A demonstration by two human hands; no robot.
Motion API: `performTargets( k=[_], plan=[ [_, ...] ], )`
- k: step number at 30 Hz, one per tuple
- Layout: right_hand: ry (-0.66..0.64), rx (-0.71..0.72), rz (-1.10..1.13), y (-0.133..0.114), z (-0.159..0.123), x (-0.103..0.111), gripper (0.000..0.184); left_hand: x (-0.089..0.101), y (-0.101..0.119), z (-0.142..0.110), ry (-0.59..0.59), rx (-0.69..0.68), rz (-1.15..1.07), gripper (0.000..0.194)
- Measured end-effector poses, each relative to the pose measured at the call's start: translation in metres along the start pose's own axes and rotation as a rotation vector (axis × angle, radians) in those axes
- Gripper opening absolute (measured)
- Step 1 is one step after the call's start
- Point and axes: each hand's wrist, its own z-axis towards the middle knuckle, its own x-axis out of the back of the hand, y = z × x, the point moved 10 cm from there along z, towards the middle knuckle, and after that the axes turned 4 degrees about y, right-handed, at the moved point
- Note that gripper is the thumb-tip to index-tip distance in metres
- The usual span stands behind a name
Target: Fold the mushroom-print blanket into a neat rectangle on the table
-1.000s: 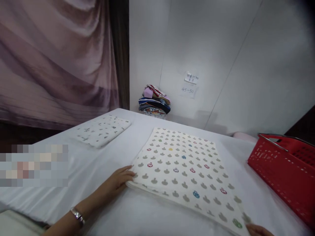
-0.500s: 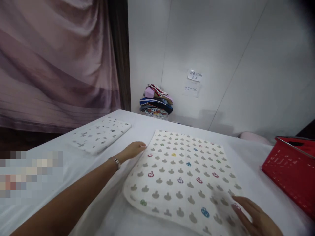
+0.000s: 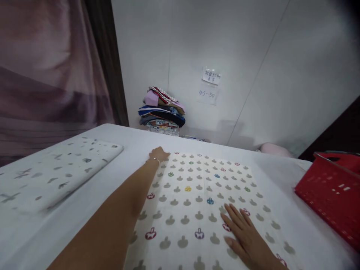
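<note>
Note white-covered desk before pale wall panels. Directly ahead, find white fabric sheet printed with grey and coloured mushrooms, spread flat. Left hand: curled at far-left corner; cannot tell whether pinching or merely touching. Right hand: open, palm down on print, gripping nothing. Could pucker or skew sheet if tugging corner against pressing palm; could snag edge on thin silvery bracelet.

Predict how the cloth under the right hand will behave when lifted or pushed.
The cloth is probably floppy, since it lies flat on the table like soft fabric. It seems light for its size, as its far edge shows little thickness. Pushed, it may wrinkle around the spread right hand.
</note>
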Motion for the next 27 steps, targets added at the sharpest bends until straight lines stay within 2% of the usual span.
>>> performTargets(
  k=[2, 5, 11, 13, 15, 17, 19, 23, 25, 27],
  plan=[
    [0.000, -0.002, -0.002, -0.002, -0.001, 0.002, 0.059, -0.004, 0.002, 0.012, -0.001, -0.027, 0.006, 0.048],
    [0.017, 0.001, 0.000, -0.005, 0.001, 0.006, 0.060, 0.000, 0.003, 0.020, 0.063, -0.068, 0.014, 0.039],
    [-0.004, -0.010, 0.024, -0.003, -0.004, 0.001, 0.059, 0.010, 0.004, 0.010, 0.172, -0.096, 0.023, 0.046],
    [-0.028, -0.017, 0.064, 0.003, -0.002, 0.000, 0.058, 0.016, 0.018, -0.003, 0.246, -0.201, 0.030, 0.051],
    [-0.034, -0.023, 0.118, 0.012, 0.009, 0.003, 0.058, 0.019, 0.040, -0.023, 0.305, -0.386, 0.056, 0.052],
    [-0.005, -0.053, 0.146, 0.028, 0.036, 0.011, 0.059, 0.010, 0.060, -0.044, 0.294, -0.569, 0.096, 0.052],
    [0.035, -0.141, 0.124, 0.054, 0.073, 0.021, 0.062, -0.004, 0.068, -0.057, 0.251, -0.661, 0.138, 0.057],
    [0.016, -0.388, 0.037, 0.120, 0.142, 0.027, 0.065, -0.024, 0.062, -0.059, 0.182, -0.642, 0.194, 0.064],
    [-0.014, -0.526, -0.013, 0.154, 0.157, 0.028, 0.063, -0.029, 0.060, -0.059, 0.142, -0.654, 0.216, 0.059],
    [-0.044, -0.631, -0.046, 0.180, 0.161, 0.029, 0.063, -0.029, 0.059, -0.059, 0.109, -0.646, 0.218, 0.058]
  ],
)
